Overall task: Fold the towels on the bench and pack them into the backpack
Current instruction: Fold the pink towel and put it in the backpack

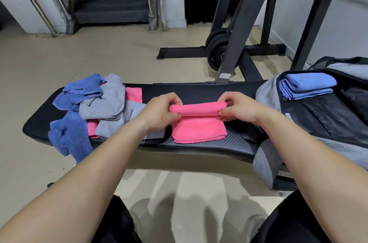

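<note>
So edges align, left hand [161,111] and right hand [239,108] pinch opposite ends of the fold in the pink microfibre towel [197,126]. Open grey fabric backpack [338,123] (three o'clock) sits close for packing.

**Pink towel mid-fold on the bench**

A pink towel [198,125] lies part-folded at the middle of the black bench [199,91], its far edge rolled over. Crumpled blue, grey and pink towels [89,103] heap at the left end. The open backpack [326,119] on the right holds a folded blue towel [306,84].

On the desk [199,91], towel pile [95,107] at left, half-folded towel [197,129] midway, backpack [265,93] at right, folded towel [306,85] inside it.
</note>
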